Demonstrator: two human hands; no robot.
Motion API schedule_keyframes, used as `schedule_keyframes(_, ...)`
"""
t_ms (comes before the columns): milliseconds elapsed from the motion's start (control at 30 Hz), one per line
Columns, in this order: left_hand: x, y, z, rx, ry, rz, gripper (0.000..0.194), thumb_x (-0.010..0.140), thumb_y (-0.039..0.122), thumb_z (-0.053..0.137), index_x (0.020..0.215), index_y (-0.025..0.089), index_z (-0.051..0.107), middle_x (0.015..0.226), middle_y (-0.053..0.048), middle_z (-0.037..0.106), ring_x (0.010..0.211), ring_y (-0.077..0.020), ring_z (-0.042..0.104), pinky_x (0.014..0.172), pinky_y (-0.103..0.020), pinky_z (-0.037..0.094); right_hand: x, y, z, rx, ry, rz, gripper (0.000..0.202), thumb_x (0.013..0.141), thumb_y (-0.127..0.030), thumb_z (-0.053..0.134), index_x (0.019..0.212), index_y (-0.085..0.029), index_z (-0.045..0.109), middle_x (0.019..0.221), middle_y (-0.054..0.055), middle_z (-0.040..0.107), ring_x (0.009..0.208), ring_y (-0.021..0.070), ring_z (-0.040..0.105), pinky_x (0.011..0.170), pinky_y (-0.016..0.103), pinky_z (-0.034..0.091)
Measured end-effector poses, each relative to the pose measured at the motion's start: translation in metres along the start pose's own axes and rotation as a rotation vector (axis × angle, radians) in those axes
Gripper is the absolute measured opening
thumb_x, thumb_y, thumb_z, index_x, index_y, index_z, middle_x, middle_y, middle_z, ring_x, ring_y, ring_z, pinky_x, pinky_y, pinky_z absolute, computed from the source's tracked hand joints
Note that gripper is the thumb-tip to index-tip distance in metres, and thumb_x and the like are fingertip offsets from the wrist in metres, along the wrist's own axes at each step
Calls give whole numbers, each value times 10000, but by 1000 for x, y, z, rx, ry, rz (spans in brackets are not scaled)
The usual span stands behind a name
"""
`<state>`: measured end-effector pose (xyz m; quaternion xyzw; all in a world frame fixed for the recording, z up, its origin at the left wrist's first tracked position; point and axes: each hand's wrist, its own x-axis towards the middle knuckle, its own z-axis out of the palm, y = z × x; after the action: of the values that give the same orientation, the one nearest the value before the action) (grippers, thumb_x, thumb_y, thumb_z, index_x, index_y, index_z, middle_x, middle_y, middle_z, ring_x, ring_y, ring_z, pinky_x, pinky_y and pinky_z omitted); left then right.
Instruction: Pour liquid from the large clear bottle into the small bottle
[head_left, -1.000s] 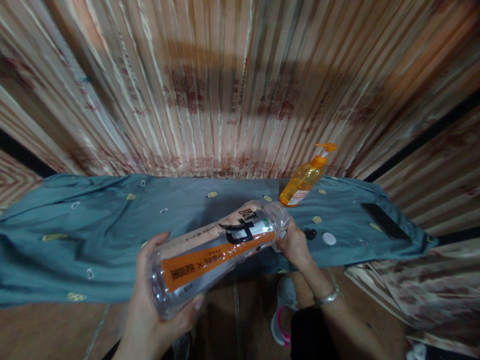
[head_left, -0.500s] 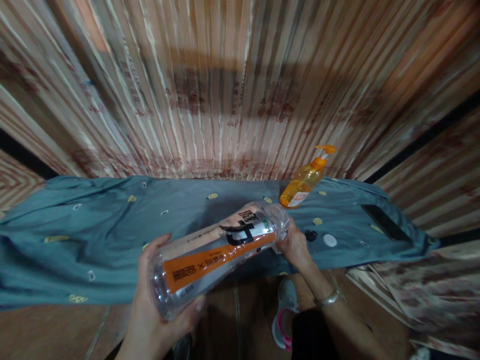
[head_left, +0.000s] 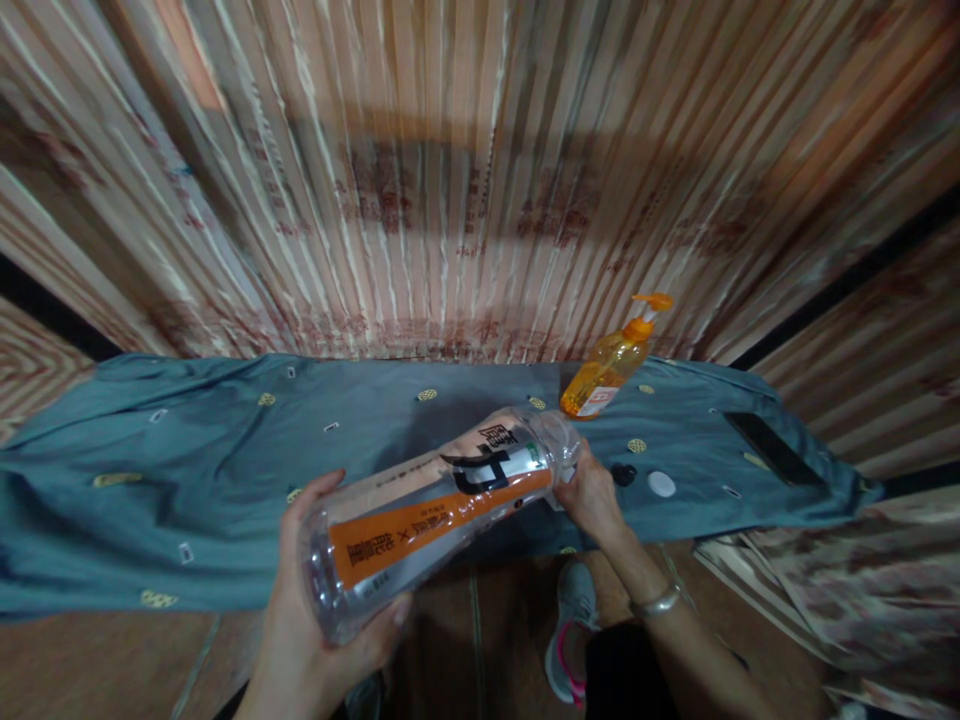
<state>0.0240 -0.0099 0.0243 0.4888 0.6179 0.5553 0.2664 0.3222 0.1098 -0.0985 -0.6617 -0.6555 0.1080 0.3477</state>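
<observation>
A large clear plastic bottle [head_left: 435, 510] with an orange, white and black label lies tilted across both my hands, its neck toward the right. My left hand [head_left: 315, 590] is wrapped round the base end, thumb below and fingers behind. Closed round the neck end is my right hand [head_left: 589, 490], with a silver bangle on that wrist; the bottle's mouth is partly hidden by the fingers. Just beyond the neck stands an orange pump bottle [head_left: 606, 375] with yellow-orange liquid in it. To the right of my right hand lie a small black object [head_left: 623, 473] and a white round disc [head_left: 661, 484].
A teal cloth [head_left: 225, 450] with a pineapple print covers the low surface. A black phone-like slab [head_left: 772, 447] lies near its right end. Behind rises a striped, pleated curtain [head_left: 465, 200]. Below are the tiled floor and a shoe [head_left: 574, 600].
Almost nothing differs. The view has shifted very slightly, and both hands keep the same hold on the bottle.
</observation>
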Motion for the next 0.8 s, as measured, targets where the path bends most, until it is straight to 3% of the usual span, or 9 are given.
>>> schedule_keyframes(800,-1,-4,-2,5,4,1,808,708,514,762,1427,251,503,1133,-61,737,987,-322,775,899,-481,659,0,4,3,-29,6,-13,472,846,-352,656,1283,-179,617,1045,125,807,972,304,786,870,408,625)
